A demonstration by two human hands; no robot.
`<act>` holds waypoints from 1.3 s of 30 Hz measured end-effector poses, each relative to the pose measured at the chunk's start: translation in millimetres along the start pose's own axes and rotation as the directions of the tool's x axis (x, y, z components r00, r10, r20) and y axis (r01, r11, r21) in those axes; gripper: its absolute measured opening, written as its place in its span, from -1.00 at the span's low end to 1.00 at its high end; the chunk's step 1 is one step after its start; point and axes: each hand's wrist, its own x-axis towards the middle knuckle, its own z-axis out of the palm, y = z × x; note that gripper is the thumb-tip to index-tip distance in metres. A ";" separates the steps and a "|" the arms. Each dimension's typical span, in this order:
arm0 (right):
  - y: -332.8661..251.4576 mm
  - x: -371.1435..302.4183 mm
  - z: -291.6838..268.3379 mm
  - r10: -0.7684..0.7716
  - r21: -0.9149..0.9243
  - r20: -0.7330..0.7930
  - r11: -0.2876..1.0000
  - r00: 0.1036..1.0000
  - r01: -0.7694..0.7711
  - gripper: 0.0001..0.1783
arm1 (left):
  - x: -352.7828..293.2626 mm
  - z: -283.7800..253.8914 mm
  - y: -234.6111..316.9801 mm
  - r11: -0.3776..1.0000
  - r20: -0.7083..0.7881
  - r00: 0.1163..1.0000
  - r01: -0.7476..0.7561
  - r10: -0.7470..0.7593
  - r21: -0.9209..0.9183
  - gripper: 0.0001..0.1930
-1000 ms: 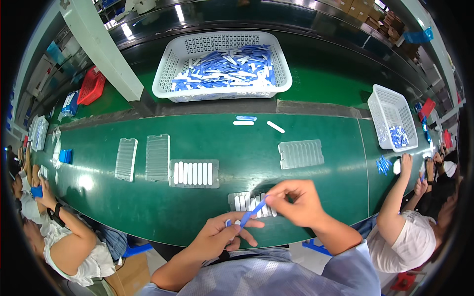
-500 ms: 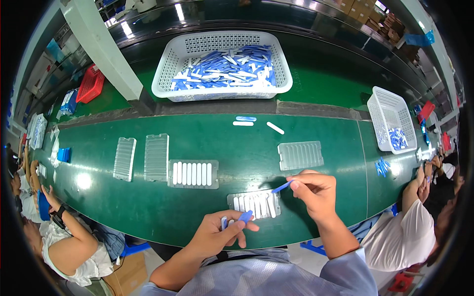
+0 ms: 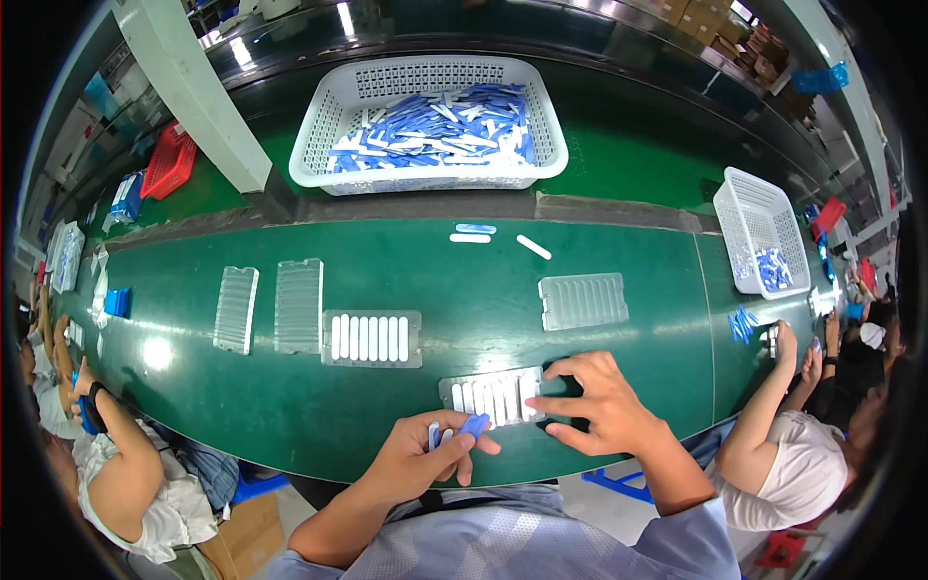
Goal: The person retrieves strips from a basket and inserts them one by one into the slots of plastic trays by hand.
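Note:
My left hand [image 3: 418, 458] is closed around several flat, round-ended strips [image 3: 475, 425], blue on one face and white on another. It hovers at the near edge of a clear plastic tray [image 3: 446, 391]. White strips [image 3: 497, 397] lie side by side in that tray's slots. My right hand [image 3: 611, 414] has its fingers spread at the tray's right end, one fingertip at the rightmost strip. Nothing shows between its fingers. A second clear tray [image 3: 414, 359], also holding a row of white strips, lies just behind to the left.
Bare clear trays stand at left [image 3: 234, 309], beside it [image 3: 298, 307], and right [image 3: 584, 302]. Three loose strips [image 3: 534, 246] lie farther back. A large white basket [image 3: 307, 166] holds many strips; a smaller one [image 3: 733, 208] stands right. People work at both sides.
My right hand has let go of a blue strip and its fingers have spread, lowering onto the tray's right end. The left hand keeps its strips. A person's arm at right has moved.

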 end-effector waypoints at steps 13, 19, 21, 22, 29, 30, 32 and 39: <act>-1.7 7.9 -2.3 0.073 0.065 0.053 0.995 0.996 -0.076 -0.64 | -8.8 -6.4 -4.5 0.999 -0.020 0.999 -0.035 0.034 -0.017 -0.73; -1.3 9.3 6.5 0.041 0.136 0.001 0.990 0.999 -0.041 -0.61 | -10.5 -5.3 -4.0 0.999 -0.019 0.999 -0.029 0.028 -0.035 -0.73; -6.3 9.6 13.3 0.052 0.172 -0.054 0.984 0.997 -0.042 -0.62 | -10.4 -3.8 -3.1 1.000 -0.020 1.000 -0.019 0.018 -0.017 -0.74; -10.4 11.9 16.3 0.059 0.181 -0.109 0.983 0.992 -0.038 -0.63 | -10.1 -3.3 -3.7 1.000 -0.020 1.000 -0.019 0.018 -0.017 -0.74; -45.8 24.8 30.6 0.177 0.442 -0.147 0.892 0.973 -0.096 -0.86 | -10.0 9.5 -2.1 0.989 0.102 0.990 -0.108 0.098 0.103 -0.80; -42.7 23.4 30.7 0.264 0.491 -0.211 0.861 0.941 -0.131 -0.89 | -11.1 8.4 -0.6 0.988 0.064 0.995 -0.084 0.076 0.128 -0.80; -32.5 18.2 28.1 0.481 0.641 -0.294 0.741 0.826 -0.203 -0.91 | -13.2 3.1 -2.6 0.986 0.015 0.998 -0.063 0.061 0.152 -0.80; -1.6 6.0 14.0 -0.034 0.036 -0.413 0.998 0.910 0.053 -0.93 | -12.3 5.6 0.9 0.592 0.043 0.951 -0.225 0.305 0.774 -0.80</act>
